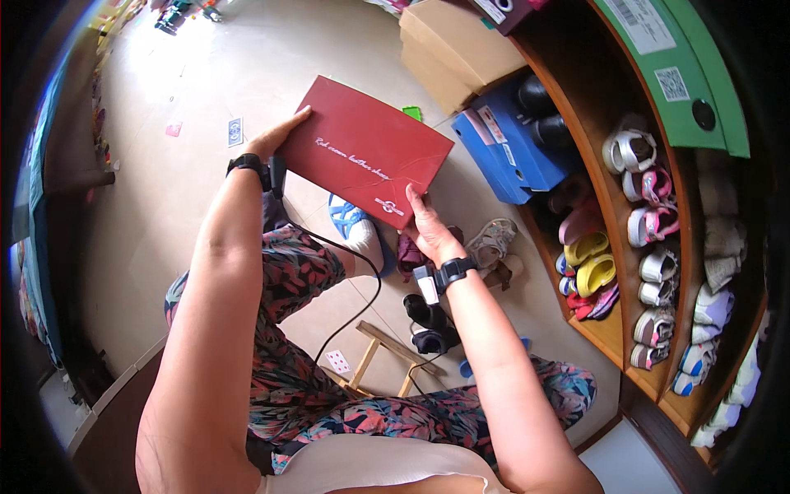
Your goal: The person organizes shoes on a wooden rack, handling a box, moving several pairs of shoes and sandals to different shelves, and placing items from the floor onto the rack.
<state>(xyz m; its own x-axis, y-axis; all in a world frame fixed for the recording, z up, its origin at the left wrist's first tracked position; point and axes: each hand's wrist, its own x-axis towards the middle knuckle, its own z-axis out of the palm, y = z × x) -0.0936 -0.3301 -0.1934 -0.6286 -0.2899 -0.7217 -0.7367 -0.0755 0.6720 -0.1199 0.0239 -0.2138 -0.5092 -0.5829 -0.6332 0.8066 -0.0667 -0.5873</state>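
Observation:
A red shoebox (362, 136) with pale lettering on its lid is held up in front of me, tilted. My left hand (276, 138) grips its left end, with the thumb along the upper left edge and the other fingers hidden. At the lower right corner my right hand (431, 226) holds the box, thumb on the lid and fingers underneath. Both wrists wear black bands, and a black cable (380, 280) hangs from the left one. Beneath the box shows my foot in a blue and white slipper (350, 221).
On the right stands a wooden shoe rack (609, 325) with several pairs, including yellow clogs (594, 263). A blue shoebox (514, 160), a tan carton (457, 49) and a green box (683, 82) are around it. Sandals (494, 241), black shoes (432, 325), a wooden stool (383, 346) and cards lie low.

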